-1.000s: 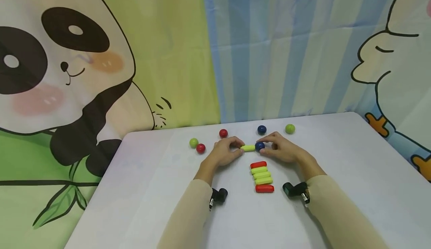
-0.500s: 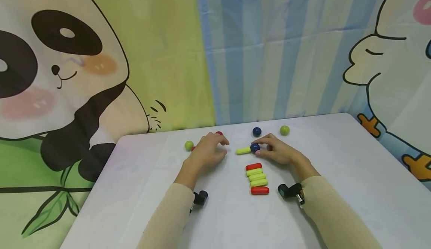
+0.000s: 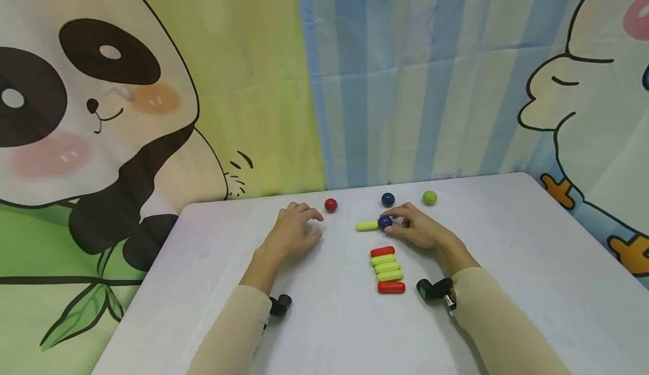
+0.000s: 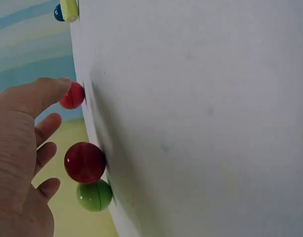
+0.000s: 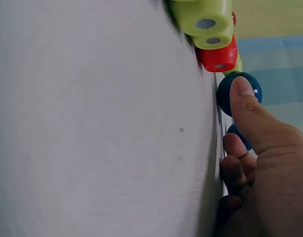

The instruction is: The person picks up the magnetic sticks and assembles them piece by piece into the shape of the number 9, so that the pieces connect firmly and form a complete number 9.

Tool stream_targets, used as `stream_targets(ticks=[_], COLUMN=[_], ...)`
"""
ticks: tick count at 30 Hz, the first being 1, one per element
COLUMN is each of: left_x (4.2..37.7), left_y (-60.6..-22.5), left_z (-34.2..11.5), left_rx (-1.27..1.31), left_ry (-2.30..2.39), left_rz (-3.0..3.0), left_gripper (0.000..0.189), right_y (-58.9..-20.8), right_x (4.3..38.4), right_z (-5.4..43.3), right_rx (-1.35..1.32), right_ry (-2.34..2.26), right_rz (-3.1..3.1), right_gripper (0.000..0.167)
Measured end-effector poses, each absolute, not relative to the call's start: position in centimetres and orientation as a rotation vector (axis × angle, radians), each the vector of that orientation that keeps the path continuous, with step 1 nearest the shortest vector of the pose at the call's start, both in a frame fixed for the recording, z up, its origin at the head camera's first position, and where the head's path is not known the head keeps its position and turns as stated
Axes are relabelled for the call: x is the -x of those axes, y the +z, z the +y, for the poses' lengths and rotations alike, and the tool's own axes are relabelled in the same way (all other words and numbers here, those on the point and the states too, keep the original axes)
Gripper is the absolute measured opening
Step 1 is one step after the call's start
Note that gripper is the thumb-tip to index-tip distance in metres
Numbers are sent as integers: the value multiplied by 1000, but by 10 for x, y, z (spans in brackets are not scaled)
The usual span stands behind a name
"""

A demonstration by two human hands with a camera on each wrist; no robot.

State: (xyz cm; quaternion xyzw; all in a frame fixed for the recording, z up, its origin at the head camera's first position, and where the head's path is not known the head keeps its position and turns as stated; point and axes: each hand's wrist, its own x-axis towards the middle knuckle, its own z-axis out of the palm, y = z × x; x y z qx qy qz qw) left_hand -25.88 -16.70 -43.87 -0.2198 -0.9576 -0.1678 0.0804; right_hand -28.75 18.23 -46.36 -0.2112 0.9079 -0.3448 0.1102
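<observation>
My right hand pinches a dark blue ball between thumb and fingers. A yellow rod lies against that ball's left side, in line with it. My left hand is over the left part of the table with fingers loosely bent, holding nothing. In the left wrist view a red ball and a green ball sit close together beyond its fingers; in the head view the hand hides both. Another red ball rests just right of the left fingertips.
A second blue ball and a green ball stand near the back edge of the white table. In front of the hands lies a row of yellow rods with a red rod at its near end and another red rod at its far end.
My left hand has let go of the yellow rod and moved left, now covering the left red and green balls. The right hand stays on the blue ball.
</observation>
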Motion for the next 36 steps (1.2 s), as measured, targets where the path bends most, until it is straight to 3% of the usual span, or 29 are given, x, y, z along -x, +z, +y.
stream_targets(ticks=[6,19,36], left_x=[254,248,246], left_y=[-437,-437,-442], left_z=[-180,-191,-197], left_rx=[633,594,470], left_ry=[-549,-525,-441], left_rz=[-2860,-2866,-2887], left_gripper=[29,29,33], right_y=[-462,-462,-463], right_x=[285,285,288], right_z=[182,184,185], right_rx=[656,708,673], right_ry=[-1014,-1160,-1159], right_rz=[2652,2592,2607], right_gripper=[58,43,39])
